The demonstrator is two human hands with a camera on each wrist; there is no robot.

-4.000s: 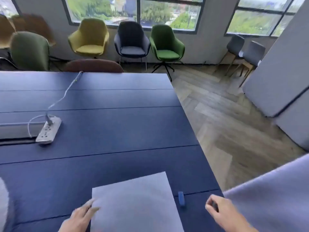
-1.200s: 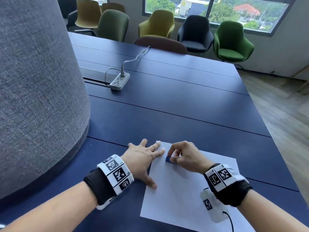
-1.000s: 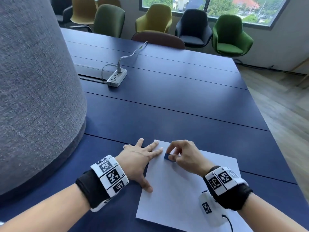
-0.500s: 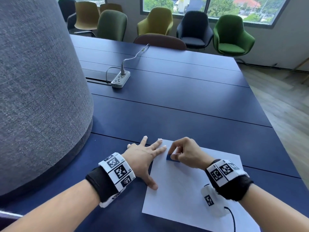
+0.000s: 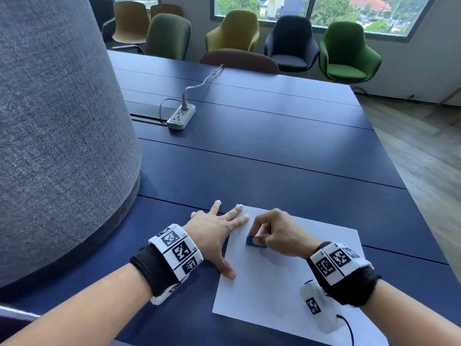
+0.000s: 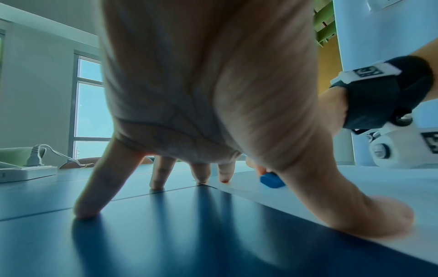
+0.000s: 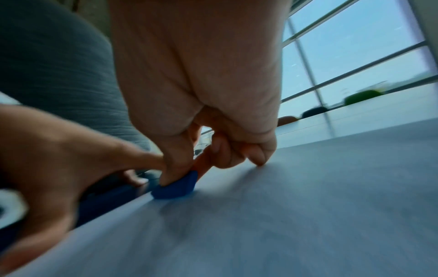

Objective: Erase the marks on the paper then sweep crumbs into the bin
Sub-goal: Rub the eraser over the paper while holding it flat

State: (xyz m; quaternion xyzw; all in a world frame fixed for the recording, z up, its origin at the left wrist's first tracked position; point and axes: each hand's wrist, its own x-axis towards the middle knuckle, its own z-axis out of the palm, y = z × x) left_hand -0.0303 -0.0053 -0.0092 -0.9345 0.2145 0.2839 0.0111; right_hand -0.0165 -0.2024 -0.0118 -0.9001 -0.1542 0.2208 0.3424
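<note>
A white sheet of paper (image 5: pixel 279 285) lies on the dark blue table (image 5: pixel 249 158) near its front edge. My right hand (image 5: pixel 274 233) pinches a small blue eraser (image 5: pixel 255 242) between thumb and fingers and presses it on the paper's upper left part. The eraser (image 7: pixel 176 188) shows under the thumb in the right wrist view and also in the left wrist view as a blue eraser (image 6: pixel 272 180). My left hand (image 5: pixel 217 236) lies spread flat, its fingers straight, with thumb and fingertips on the paper's left edge. No marks or crumbs are visible on the sheet.
A large grey fabric-covered cylinder (image 5: pixel 55 133) stands on the table close at my left. A white power strip (image 5: pixel 180 117) with its cable lies farther back. Several chairs (image 5: pixel 234 31) line the far side. The table's right edge drops to a wooden floor (image 5: pixel 424 158).
Four seconds ago the eraser lay on the table right of the paper, both hands empty. Since then my right hand has picked it up; over the last second it rubs slightly toward me.
</note>
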